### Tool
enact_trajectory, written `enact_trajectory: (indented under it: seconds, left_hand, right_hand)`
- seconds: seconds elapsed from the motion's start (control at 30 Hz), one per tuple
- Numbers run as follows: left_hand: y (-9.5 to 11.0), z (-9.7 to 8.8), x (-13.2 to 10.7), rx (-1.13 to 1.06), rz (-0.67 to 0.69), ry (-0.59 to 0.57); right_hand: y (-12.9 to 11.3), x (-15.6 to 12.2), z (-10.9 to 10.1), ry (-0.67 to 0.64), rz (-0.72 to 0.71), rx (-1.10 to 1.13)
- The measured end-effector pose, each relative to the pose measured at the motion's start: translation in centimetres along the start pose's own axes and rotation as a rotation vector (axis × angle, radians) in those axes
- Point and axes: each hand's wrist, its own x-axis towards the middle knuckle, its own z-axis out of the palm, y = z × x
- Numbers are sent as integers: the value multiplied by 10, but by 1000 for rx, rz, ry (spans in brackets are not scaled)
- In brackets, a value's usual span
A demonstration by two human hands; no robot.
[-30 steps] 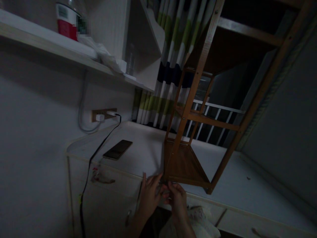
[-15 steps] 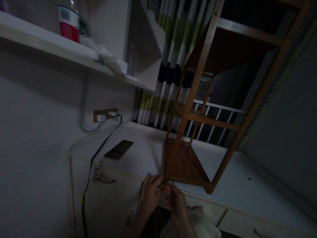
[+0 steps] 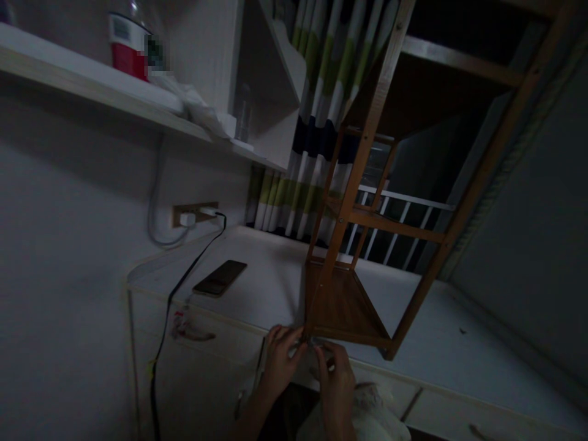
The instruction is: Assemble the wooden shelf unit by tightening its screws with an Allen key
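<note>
A brown wooden shelf rack [image 3: 349, 208] stands on a white desk [image 3: 275, 288] in a dim room. My left hand [image 3: 279, 361] and my right hand [image 3: 337, 380] meet at the rack's front left foot, at the desk's front edge. Their fingertips pinch around something small and dark between them; the dark hides what it is. Both hands touch or nearly touch the rack's lowest corner.
A dark phone [image 3: 219, 277] lies on the desk to the left, with a black cable [image 3: 184, 275] running down from a wall socket [image 3: 193, 213]. A wall shelf [image 3: 92, 86] carries a red and white container [image 3: 127, 46]. Striped curtain [image 3: 316, 122] and a white railing [image 3: 395, 220] stand behind.
My right hand has shifted slightly right and its fingers have curled over the spot at the rack's foot. The left hand has stayed at the corner. The rack has not moved.
</note>
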Motion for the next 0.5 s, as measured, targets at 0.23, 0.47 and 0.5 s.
enact_trajectory:
  seconds: [0.23,0.47,0.5]
  left_hand:
    - [-7,3,-2,25,28,-1]
    - [-6,0,-1,-24,21,-33]
    - [-6,0,-1,-25,19,-29]
  right_hand:
    - [12,-1,-9,53,-373,-493]
    - [13,-5,-7,15,-509,-644]
    - [13,-6,-6,15,-511,-638]
